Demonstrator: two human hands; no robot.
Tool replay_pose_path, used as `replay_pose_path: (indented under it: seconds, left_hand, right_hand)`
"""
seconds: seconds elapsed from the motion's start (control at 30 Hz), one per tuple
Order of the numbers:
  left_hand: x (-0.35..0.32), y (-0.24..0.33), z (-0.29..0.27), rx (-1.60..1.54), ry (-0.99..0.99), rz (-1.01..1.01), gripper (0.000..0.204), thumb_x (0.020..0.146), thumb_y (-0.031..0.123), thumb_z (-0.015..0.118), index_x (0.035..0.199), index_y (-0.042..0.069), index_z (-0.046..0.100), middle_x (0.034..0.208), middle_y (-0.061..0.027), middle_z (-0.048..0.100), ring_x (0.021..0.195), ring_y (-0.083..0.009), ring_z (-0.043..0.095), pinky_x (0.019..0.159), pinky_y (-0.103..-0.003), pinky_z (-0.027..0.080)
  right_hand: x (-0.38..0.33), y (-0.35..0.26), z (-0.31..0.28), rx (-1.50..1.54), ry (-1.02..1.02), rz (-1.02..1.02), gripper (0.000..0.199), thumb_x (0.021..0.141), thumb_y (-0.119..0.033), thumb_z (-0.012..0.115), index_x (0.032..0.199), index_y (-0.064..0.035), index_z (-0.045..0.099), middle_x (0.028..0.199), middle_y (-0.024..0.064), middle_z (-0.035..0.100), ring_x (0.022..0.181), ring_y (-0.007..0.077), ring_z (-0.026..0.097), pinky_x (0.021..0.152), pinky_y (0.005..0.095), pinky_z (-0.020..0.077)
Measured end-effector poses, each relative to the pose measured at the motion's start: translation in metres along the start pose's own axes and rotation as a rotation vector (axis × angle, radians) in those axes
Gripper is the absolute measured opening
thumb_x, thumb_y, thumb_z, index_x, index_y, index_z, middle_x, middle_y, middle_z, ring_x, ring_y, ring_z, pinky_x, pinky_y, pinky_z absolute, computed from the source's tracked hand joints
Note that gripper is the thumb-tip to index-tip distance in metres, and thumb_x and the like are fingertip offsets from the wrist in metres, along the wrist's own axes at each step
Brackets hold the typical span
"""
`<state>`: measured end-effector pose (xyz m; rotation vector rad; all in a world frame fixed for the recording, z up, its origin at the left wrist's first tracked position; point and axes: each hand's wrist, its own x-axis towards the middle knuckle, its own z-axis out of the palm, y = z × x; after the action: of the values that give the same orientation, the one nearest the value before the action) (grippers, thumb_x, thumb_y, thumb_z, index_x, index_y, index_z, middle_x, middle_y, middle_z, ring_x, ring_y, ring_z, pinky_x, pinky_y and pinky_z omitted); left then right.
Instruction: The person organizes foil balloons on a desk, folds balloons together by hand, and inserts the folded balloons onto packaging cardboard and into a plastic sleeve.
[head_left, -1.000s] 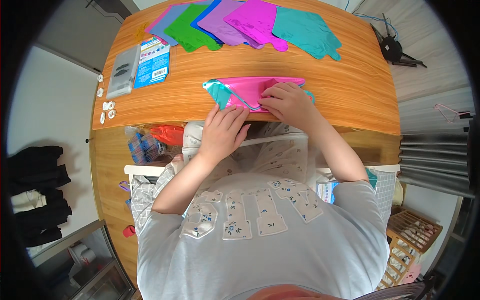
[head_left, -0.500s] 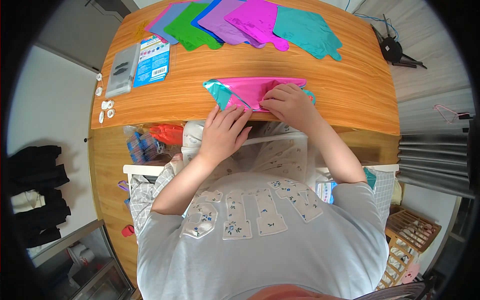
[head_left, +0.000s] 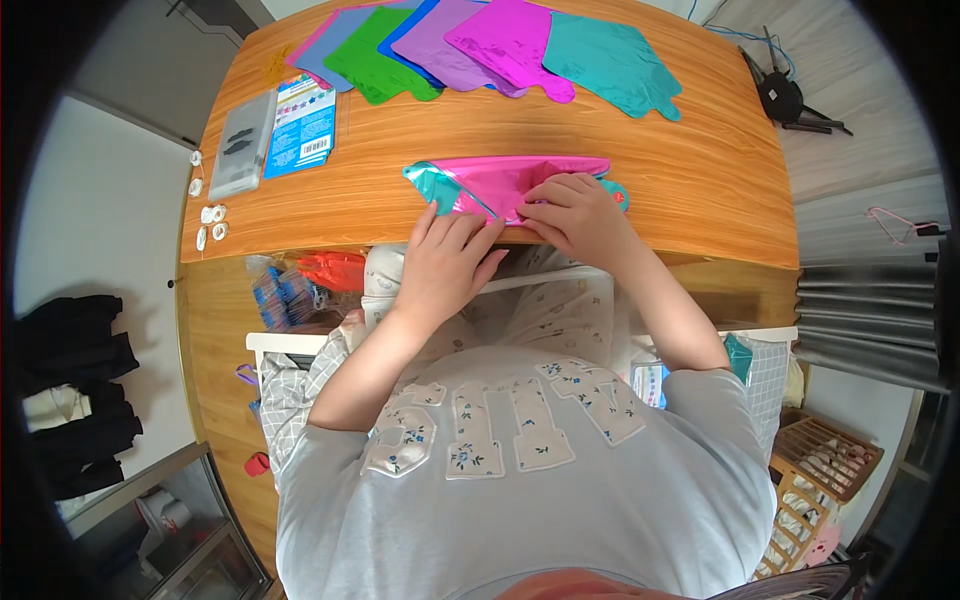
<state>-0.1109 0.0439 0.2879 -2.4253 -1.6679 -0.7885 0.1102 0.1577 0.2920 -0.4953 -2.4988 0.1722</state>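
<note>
A folded foil balloon (head_left: 485,178), pink with a teal corner at its left end, lies flat near the table's front edge. A rounded teal tab sticks out at its right end, partly behind my right hand (head_left: 580,218). That hand's fingers are bent and pressed together on the pink foil, closed on it right of the middle. My left hand (head_left: 445,262) rests with fingers stretched out and slightly apart, the tips touching the foil's lower left edge. What lies beneath the right fingertips is hidden.
Flat foil balloons, including a green one (head_left: 385,55) and a teal one (head_left: 612,65), overlap along the wooden table's (head_left: 700,180) back. A clear plastic case (head_left: 242,145), a blue printed card (head_left: 300,130) and several white rolls (head_left: 213,214) are at left. A black router (head_left: 783,98) stands beyond the right edge.
The view has shifted slightly. My right fingers have moved a little on the pink foil; the left hand stays at its lower left edge.
</note>
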Motion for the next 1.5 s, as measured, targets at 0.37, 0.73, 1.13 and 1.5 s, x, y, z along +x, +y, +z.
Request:
replay_pose_path:
  seconds: [0.37, 0.73, 1.13, 1.5]
  left_hand:
    - [0.058, -0.009, -0.001, -0.148, 0.064, 0.055, 0.045, 0.089, 0.020, 0.068, 0.132, 0.007, 0.060, 0.131, -0.0141, 0.060, 0.124, -0.0332, 0.056, 0.108, -0.050, 0.042]
    - [0.067, -0.015, 0.031, 0.019, -0.160, 0.025, 0.057, 0.096, 0.019, 0.054, 0.147, -0.002, 0.042, 0.152, -0.0199, 0.044, 0.144, -0.0378, 0.037, 0.116, -0.054, 0.031]
    - [0.089, -0.001, 0.031, 0.052, -0.177, 0.030, 0.055, 0.098, 0.021, 0.052, 0.147, -0.002, 0.043, 0.151, -0.0205, 0.045, 0.143, -0.0379, 0.038, 0.115, -0.055, 0.031]
    - [0.099, 0.020, 0.036, 0.004, -0.170, 0.005, 0.052, 0.099, 0.022, 0.050, 0.146, -0.001, 0.045, 0.152, -0.0220, 0.043, 0.143, -0.0408, 0.036, 0.116, -0.055, 0.029]
  right_hand:
    - [-0.003, 0.002, -0.007, -0.053, -0.002, -0.018, 0.024, 0.083, -0.019, 0.077, 0.106, -0.0118, 0.073, 0.101, 0.0000, 0.068, 0.097, 0.0214, 0.064, 0.086, 0.0393, 0.0494]
    - [0.000, 0.007, -0.008, -0.053, -0.005, -0.007, 0.024, 0.085, -0.019, 0.075, 0.107, -0.0102, 0.073, 0.100, 0.0003, 0.068, 0.098, 0.0216, 0.064, 0.087, 0.0397, 0.0497]
    - [0.009, -0.015, -0.010, 0.030, 0.191, 0.362, 0.025, 0.091, -0.015, 0.066, 0.114, -0.0061, 0.070, 0.112, 0.0093, 0.070, 0.108, 0.0295, 0.064, 0.096, 0.0440, 0.0489]
    - [-0.003, 0.010, -0.008, -0.160, 0.220, 0.635, 0.031, 0.100, -0.014, 0.052, 0.127, -0.0027, 0.062, 0.124, 0.0153, 0.067, 0.120, 0.0303, 0.061, 0.110, 0.0561, 0.0373]
